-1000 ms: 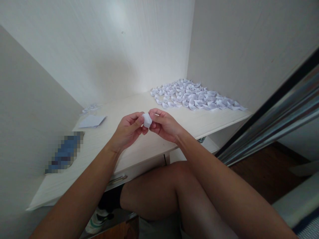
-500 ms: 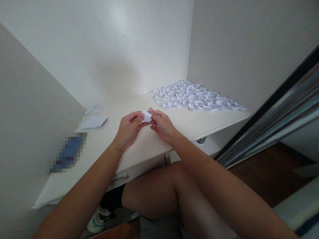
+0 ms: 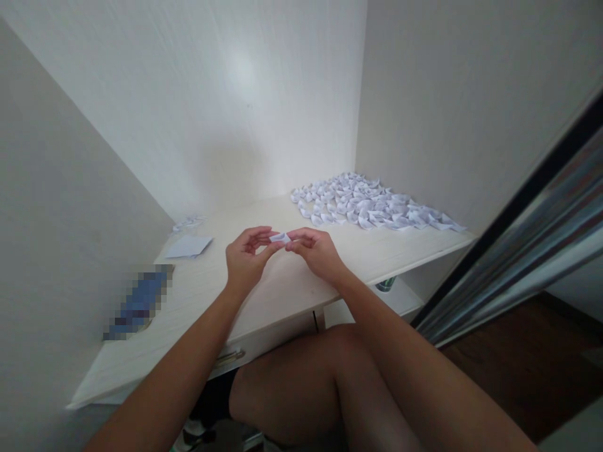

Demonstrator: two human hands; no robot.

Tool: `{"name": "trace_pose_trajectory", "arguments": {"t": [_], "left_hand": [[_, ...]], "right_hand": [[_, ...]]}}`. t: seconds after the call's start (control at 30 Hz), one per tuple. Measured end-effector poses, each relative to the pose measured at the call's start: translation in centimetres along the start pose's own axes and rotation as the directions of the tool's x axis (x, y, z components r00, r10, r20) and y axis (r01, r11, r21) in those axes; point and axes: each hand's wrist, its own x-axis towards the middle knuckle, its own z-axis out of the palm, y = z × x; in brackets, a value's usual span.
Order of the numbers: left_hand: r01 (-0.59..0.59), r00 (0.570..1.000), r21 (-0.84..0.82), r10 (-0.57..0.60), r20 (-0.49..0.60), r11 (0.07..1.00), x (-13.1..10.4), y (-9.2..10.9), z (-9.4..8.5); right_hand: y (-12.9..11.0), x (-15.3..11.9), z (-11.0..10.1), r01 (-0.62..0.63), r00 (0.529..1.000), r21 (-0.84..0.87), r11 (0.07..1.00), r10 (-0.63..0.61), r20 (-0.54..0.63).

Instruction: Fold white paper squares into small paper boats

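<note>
Between my hands, above the white desk, is a small folded white paper piece with a crease or opening along its top. My left hand pinches its left side between thumb and fingers. From the right, my right hand grips its other end with thumb and fingertips. Many folded white paper pieces lie spread in the desk's back right corner. A stack of flat white paper rests at the left, with small paper strips behind it.
A pixelated blue object lies on the left of the desk. Walls enclose the desk at the left, back and right. Below it are a drawer handle, a shelf holding a dark green item, and my legs.
The paper has turned and now shows a narrow folded edge instead of a broad white face. My fingers have shifted around it. The whole view has tilted slightly, so the desk sits lower.
</note>
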Motion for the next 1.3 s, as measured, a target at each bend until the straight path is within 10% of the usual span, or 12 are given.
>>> {"name": "trace_pose_trajectory", "arguments": {"t": [0.3, 0.7, 1.03, 1.3], "left_hand": [[-0.073, 0.996, 0.150, 0.064, 0.061, 0.986, -0.3, 0.2, -0.6], [0.290, 0.957, -0.185, -0.281, 0.076, 0.939, 0.1, 0.7, 0.4], [0.296, 0.953, -0.115, -0.285, 0.107, 0.948, 0.4, 0.2, -0.1], [0.229, 0.941, 0.044, -0.233, 0.244, 0.972, 0.6, -0.1, -1.1]], "right_hand": [[0.0, -0.1, 0.2, -0.044, 0.997, 0.023, 0.999, 0.043, 0.068], [-0.1, -0.1, 0.3, -0.065, 0.998, 0.012, 0.998, 0.065, -0.004], [0.2, 0.0, 0.2, -0.038, 0.999, 0.020, 0.999, 0.039, -0.013], [-0.8, -0.6, -0.7, 0.140, 0.988, -0.409, 0.902, -0.099, 0.120]]}}
